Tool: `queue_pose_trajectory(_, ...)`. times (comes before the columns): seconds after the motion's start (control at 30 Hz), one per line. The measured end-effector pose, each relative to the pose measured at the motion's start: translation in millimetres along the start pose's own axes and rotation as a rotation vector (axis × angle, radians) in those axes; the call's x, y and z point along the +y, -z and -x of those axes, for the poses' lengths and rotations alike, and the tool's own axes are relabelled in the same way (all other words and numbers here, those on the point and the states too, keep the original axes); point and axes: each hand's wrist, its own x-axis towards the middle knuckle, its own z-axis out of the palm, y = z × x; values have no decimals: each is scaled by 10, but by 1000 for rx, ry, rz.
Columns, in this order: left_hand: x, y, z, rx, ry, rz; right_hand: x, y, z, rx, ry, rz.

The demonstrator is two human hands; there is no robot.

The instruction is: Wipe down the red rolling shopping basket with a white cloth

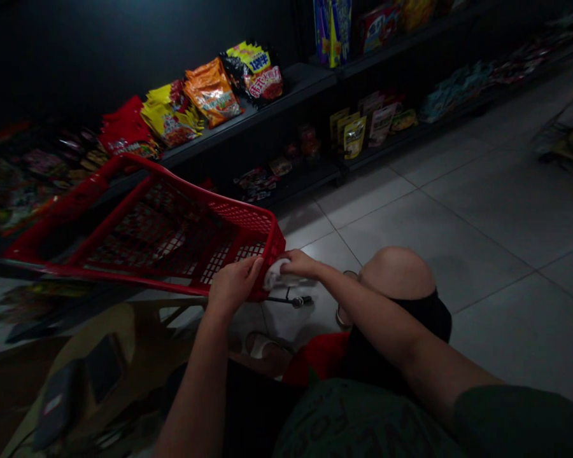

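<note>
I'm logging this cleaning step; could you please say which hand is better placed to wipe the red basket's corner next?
Probably the right: the right hand holds the white cloth against the red basket at its near corner, while the left hand only grips the rim beside it.

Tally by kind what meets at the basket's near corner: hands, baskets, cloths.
hands: 2 (left hand, right hand)
basket: 1
cloth: 1
total: 4
</note>
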Motion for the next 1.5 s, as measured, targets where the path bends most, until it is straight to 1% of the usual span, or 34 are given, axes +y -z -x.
queue_pose_trajectory(0.03,1,-2,-5,4,-1,2,21,18,-48,57,-7,2)
queue_pose_trajectory(0.1,1,-5,-20,19,-13,9,69,-11,-86,154,3,13)
queue_pose_trajectory(0.2,-1,-5,-38,45,-29,41,104,-50,-104,372,37,-35)
queue_pose_trajectory(0.27,1,2,-38,41,-25,48,96,-4,-150,530,7,-123)
queue_pose_trajectory(0.3,4,8,-36,32,-22,43,88,35,-184,590,-7,-156)
queue_pose_trajectory(0.33,8,14,-32,25,-19,35,82,74,-220,623,-14,-175)
queue_pose_trajectory(0.43,18,27,-21,22,-19,19,76,136,-296,615,10,-162)
queue_pose_trajectory(0.5,20,27,-20,24,-17,20,72,98,-299,635,59,-92)
queue_pose_trajectory(0.57,17,18,-24,30,-21,25,53,16,-274,646,147,-2)
queue_pose_trajectory(0.63,13,6,-32,41,-29,40,16,-69,-245,584,229,61)
queue_pose_trajectory(0.73,11,-5,-49,47,-40,60,-33,-112,-241,447,238,131)
queue_pose_trajectory(0.8,11,-5,-61,50,-40,48,-37,-69,-271,399,235,168)
queue_pose_trajectory(0.9,13,-4,-72,57,-38,21,4,43,-341,372,276,157)
queue_pose_trajectory(0.97,15,-4,-68,52,-35,19,39,108,-391,435,256,102)
queue_pose_trajectory(1.07,23,-4,-52,39,-32,32,57,152,-462,645,108,-46)
queue_pose_trajectory(1.1,26,-3,-49,37,-31,35,49,148,-477,685,61,-82)
queue_pose_trajectory(1.13,31,-3,-48,37,-32,38,36,131,-482,693,34,-98)
queue_pose_trajectory(1.23,43,2,-67,40,-22,46,-16,-9,-373,650,55,-46)
queue_pose_trajectory(1.27,46,5,-79,40,-16,50,-28,-90,-280,639,68,-22)
queue_pose_trajectory(1.33,54,14,-105,43,-12,56,-28,-291,-8,597,89,8)
queue_pose_trajectory(1.37,59,20,-116,45,-18,55,-16,-402,155,527,121,22)
queue_pose_trajectory(1.4,64,26,-125,48,-25,51,4,-507,319,410,176,39)
queue_pose_trajectory(1.47,74,35,-131,49,-33,38,56,-657,589,97,329,83)
queue_pose_trajectory(1.5,77,37,-128,49,-33,31,81,-683,666,-27,400,99)
